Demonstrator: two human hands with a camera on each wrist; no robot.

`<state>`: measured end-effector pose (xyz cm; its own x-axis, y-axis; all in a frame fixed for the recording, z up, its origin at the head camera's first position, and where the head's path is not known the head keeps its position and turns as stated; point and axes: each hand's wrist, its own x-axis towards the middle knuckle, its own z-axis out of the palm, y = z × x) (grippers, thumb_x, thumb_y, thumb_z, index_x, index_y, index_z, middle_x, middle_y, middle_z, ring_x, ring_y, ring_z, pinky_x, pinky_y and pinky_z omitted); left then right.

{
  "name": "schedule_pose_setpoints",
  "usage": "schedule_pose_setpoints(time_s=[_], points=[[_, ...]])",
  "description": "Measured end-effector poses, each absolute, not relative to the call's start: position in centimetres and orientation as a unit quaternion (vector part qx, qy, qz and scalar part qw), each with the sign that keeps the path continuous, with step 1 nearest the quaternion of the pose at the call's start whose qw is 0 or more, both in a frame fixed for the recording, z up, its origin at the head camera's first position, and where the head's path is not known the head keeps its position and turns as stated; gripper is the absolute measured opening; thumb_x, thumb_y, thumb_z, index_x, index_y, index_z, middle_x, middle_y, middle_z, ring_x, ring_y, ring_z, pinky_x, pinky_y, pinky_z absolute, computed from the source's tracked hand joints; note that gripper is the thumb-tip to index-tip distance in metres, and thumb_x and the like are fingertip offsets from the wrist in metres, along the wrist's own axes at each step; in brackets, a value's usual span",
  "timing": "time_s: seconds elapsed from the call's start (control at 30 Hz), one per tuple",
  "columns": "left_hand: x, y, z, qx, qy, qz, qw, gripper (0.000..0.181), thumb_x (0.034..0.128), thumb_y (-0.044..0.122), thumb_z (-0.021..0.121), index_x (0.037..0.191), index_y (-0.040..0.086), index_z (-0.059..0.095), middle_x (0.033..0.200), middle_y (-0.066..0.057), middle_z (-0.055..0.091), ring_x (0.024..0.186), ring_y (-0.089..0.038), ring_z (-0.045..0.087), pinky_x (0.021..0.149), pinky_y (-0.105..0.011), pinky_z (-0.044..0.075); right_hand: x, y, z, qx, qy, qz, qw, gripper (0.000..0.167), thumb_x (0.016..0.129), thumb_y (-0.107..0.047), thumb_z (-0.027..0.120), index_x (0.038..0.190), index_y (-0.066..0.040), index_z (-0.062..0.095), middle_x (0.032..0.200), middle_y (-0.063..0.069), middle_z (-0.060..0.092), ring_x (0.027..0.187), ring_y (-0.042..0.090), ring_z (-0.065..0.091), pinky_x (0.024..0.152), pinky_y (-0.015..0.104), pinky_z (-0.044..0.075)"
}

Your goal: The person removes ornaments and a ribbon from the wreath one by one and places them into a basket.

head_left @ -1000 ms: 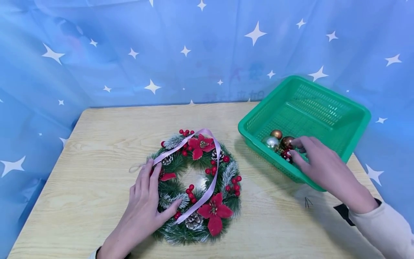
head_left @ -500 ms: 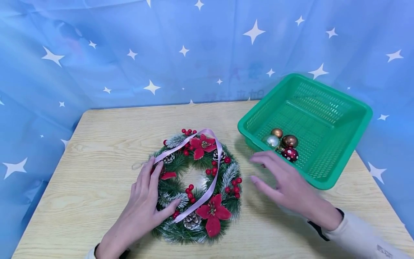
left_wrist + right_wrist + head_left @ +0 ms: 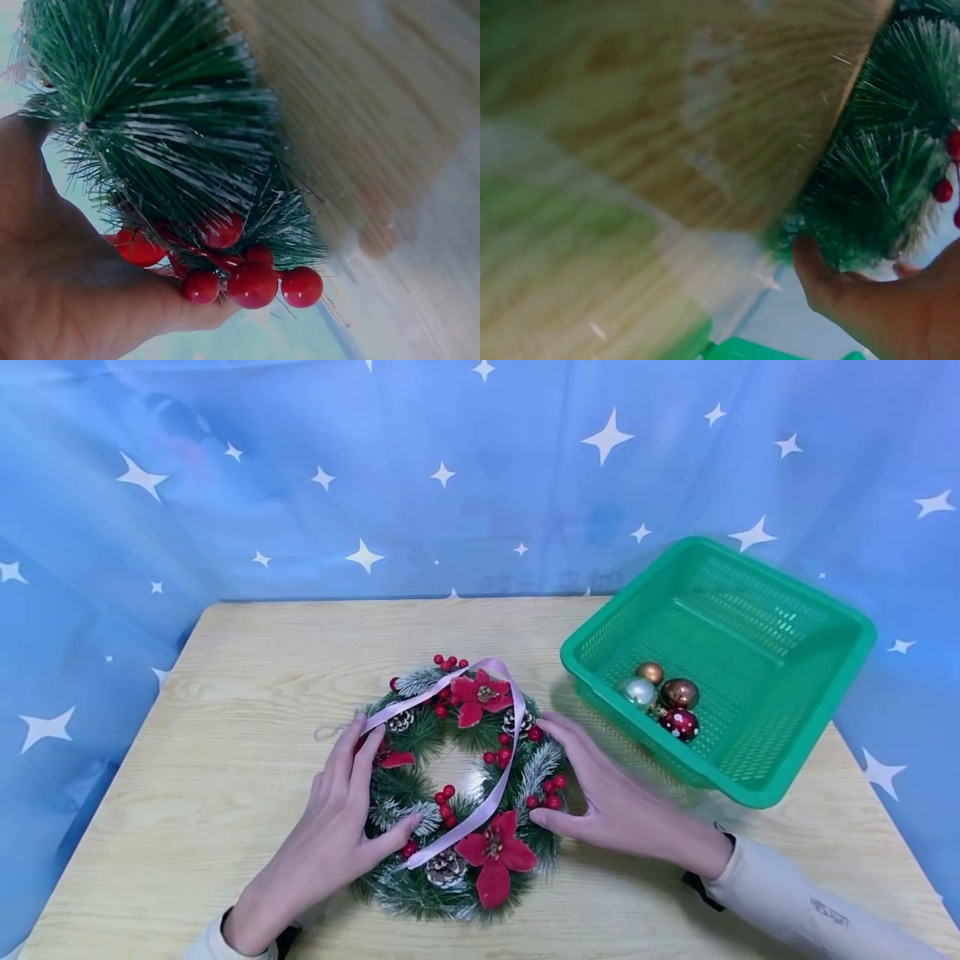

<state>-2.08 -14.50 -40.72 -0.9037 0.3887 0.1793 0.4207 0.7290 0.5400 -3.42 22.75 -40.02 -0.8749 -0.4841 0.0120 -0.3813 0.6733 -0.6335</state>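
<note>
A green Christmas wreath [image 3: 405,893] lies on the wooden table, dressed with red flowers, berries and pinecones. A lilac ribbon [image 3: 487,806] runs loosely across its top. My left hand [image 3: 330,818] holds the wreath's left side, thumb over the front, fingers at the outer edge; the left wrist view has this hand [image 3: 67,277] beside red berries. On the opposite side my right hand [image 3: 615,802] grips the wreath, its thumb near a berry cluster. In the right wrist view fingers [image 3: 821,277] meet the outer needles. The undersides of both holds are partly hidden.
A green plastic basket [image 3: 780,677] stands at the right of the table [image 3: 247,693]. Inside it lie several baubles, among them a silver one [image 3: 640,692] and a dotted red one [image 3: 679,724]. A blue starry curtain [image 3: 420,502] hangs behind.
My right hand has left the basket of baubles and moved left to the wreath's right side. The left hand keeps its place on the wreath. The baubles now show fully.
</note>
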Motion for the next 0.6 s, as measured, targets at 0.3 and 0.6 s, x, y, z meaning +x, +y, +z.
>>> schedule_pose_setpoints(time_s=[0.3, 0.6], points=[[-1.2, -14.3, -40.5, -0.175, -0.933, -0.31, 0.045, 0.111, 0.0972, 0.053, 0.079, 0.175, 0.008, 0.015, 0.181, -0.016, 0.003, 0.163, -0.04, 0.012, 0.114, -0.076, 0.019, -3.6, 22.3, -40.3, -0.244, 0.919, -0.302, 0.065, 0.107, 0.094, -0.068, 0.077, 0.171, -0.013, 0.026, 0.173, 0.015, 0.031, 0.153, 0.039, 0.041, 0.109, 0.068, 0.046], [0.0, -13.9, -39.8, -0.106, -0.946, -0.302, 0.045, 0.115, 0.0962, 0.06, 0.077, 0.175, 0.008, 0.012, 0.18, -0.017, 0.007, 0.159, -0.048, 0.02, 0.108, -0.08, 0.025, -1.9, 21.0, -39.9, -0.204, 0.94, -0.27, 0.046, 0.108, 0.092, -0.072, 0.075, 0.167, -0.007, 0.032, 0.168, 0.014, 0.037, 0.15, 0.035, 0.045, 0.111, 0.06, 0.049]])
